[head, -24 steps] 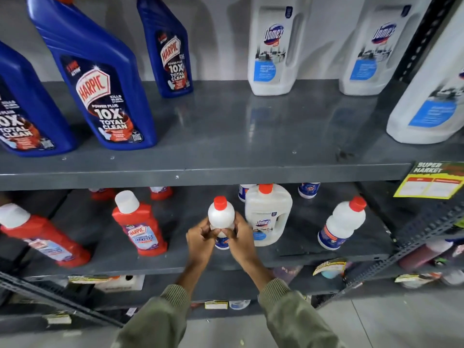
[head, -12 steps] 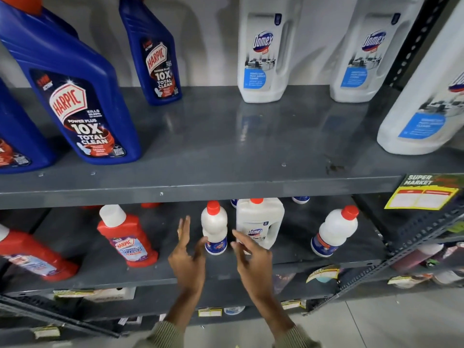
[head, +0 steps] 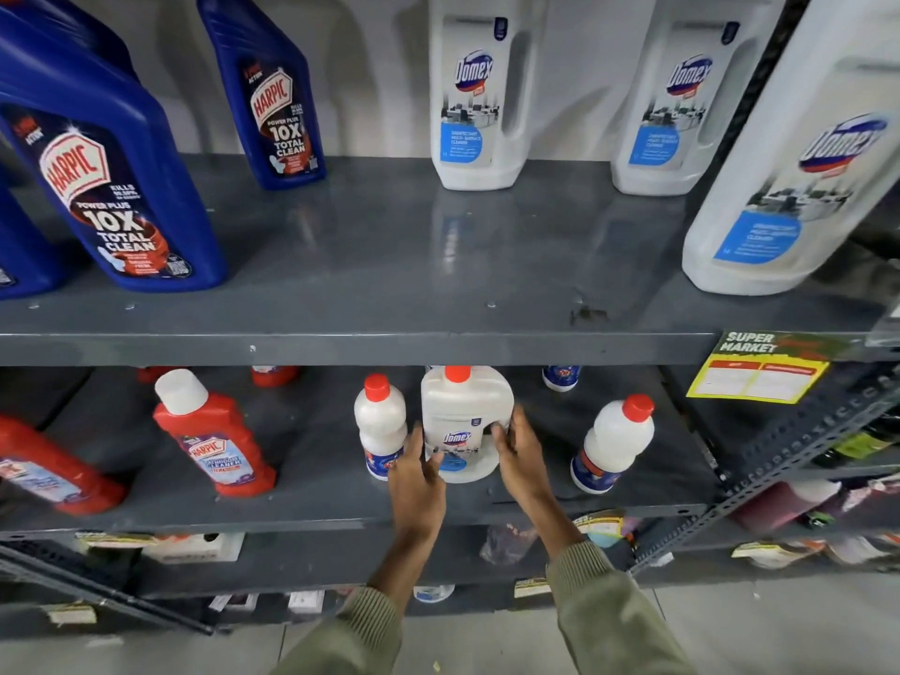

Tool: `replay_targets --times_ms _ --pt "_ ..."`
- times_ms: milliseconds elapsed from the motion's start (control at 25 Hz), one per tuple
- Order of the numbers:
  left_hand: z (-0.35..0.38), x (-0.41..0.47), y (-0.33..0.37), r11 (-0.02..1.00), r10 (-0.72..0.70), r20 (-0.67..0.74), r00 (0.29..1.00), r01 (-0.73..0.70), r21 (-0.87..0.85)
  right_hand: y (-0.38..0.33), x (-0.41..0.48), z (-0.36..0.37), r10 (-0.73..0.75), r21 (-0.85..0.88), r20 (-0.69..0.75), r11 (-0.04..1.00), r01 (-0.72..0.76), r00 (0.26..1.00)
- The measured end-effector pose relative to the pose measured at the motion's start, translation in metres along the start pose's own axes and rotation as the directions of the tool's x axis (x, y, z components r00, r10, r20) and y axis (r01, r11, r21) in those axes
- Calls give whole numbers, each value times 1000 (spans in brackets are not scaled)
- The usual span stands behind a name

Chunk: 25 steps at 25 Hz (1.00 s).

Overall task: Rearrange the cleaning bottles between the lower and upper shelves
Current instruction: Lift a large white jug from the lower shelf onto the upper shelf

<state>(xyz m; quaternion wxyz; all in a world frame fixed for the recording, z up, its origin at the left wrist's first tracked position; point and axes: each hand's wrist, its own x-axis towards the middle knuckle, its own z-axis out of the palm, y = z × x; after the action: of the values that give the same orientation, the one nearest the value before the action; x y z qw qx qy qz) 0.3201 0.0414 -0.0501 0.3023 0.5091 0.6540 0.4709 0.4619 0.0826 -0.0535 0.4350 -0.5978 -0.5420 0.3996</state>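
Cupping the Domex bottle (head: 465,421), both hands flank its sides.

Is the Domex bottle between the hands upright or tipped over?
Upright. The Domex bottle stands on its base on the lower shelf, red cap up, with the left hand and right hand at its sides.

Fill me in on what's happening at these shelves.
A person is reaching both hands into the lower shelf. The left hand and right hand close on either side of a white Domex bottle that stands upright there, not yet lifted. A small white red-capped bottle stands just left of it.
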Motion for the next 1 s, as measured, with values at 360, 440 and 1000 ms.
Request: replay_targets --times_ms 360,440,1000 --pt "-5 -21 18 1000 -25 -107 994 26 6 1 -41 -27 -89 -30 -45 996 88 995" --pt "-18 -46 30 1000 27 -102 994 -26 11 -15 -63 -42 -130 -13 -35 991 130 991" --pt "-164 -65 268 852 512 -129 849 -521 -55 -270 -129 -129 -466 140 -108 867 478 878"
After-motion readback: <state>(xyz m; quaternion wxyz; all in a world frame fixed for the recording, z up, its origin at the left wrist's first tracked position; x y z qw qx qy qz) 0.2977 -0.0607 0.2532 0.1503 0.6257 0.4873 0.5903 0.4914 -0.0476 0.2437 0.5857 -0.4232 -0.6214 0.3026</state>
